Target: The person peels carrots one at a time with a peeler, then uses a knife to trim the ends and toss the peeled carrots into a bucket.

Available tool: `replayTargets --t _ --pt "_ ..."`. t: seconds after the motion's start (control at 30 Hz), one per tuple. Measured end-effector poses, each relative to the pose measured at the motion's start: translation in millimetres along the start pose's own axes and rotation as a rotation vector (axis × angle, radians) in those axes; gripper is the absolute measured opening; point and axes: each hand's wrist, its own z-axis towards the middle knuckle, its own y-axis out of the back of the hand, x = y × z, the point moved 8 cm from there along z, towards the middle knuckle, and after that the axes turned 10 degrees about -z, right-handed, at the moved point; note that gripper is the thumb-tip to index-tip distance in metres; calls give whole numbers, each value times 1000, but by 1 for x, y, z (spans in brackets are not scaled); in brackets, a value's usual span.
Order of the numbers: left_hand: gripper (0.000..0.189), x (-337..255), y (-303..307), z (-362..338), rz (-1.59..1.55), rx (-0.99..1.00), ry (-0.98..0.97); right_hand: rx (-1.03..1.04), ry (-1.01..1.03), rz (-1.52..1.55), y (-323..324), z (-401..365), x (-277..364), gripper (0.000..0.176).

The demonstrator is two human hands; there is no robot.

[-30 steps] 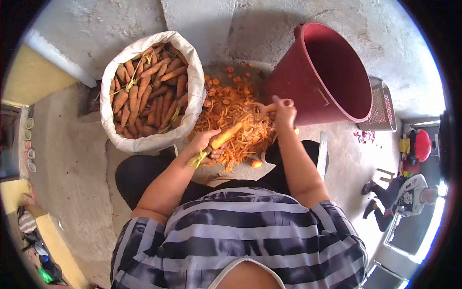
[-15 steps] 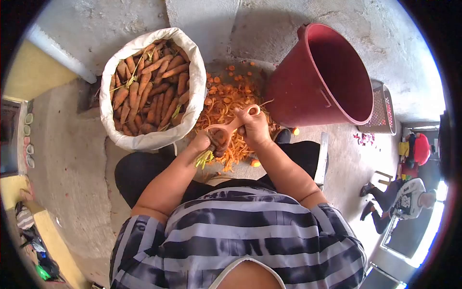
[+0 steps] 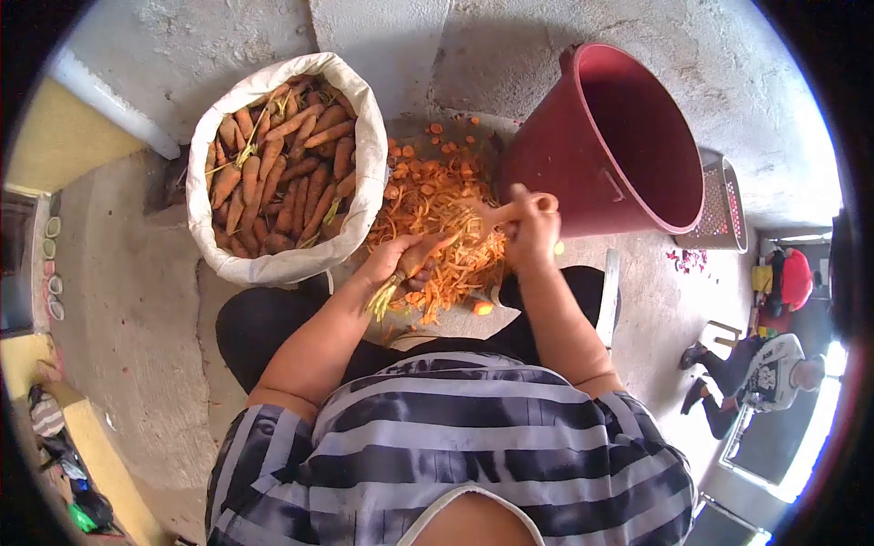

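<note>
My left hand [image 3: 386, 260] is closed around a carrot [image 3: 424, 252], gripping it near the stem end, so the thick part sits in my palm and the narrow end sticks out past my fingers. The carrot's long axis runs on a slant: the stalks [image 3: 383, 298] point back toward me and to my left, and the tip points away from me and to my right, toward my other hand.

My right hand [image 3: 535, 233] is clenched on the handle of a peeler [image 3: 504, 213], well apart from the left. The peeler lies nearly crosswise, its looped end out to the right and its head reaching left, close to the carrot's tip. The head is blurred, so I cannot tell whether it touches the carrot. The left hand is the nearer one to the carrot, since it holds it; the right meets it only through the peeler, from the tip side.

Both hands are over the peelings [image 3: 435, 202] heaped on the floor in front of me. The sack [image 3: 371, 173] of unpeeled carrots stands to the left of the heap, nearer my left hand; the red bucket [image 3: 555, 168] stands to the right, just beyond my right hand.
</note>
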Motion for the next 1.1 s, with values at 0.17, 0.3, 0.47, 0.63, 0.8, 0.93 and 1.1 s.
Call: replayTargets --t 0.17,0.3,0.47,0.63,0.8,0.93,1.1 --pt "28 -10 24 13 394 178 -185 422 -278 42 -69 -54 -30 23" --pt "26 -14 12 3 298 42 -298 441 -369 79 -71 -41 -61 22" --pt "35 4 7 3 -22 101 25 43 -84 -132 -5 35 -51 22" --pt "40 -1 0 -1 13 20 -5 -266 74 -202 67 66 -21 24" --pt "37 -2 12 8 -6 -5 -43 27 19 -103 -13 -16 4 24" --pt "32 -11 18 8 278 125 -193 433 -219 79 -73 -57 -23 21" --pt "35 -3 11 4 43 88 -59 231 -246 -46 -52 -13 -42 18"
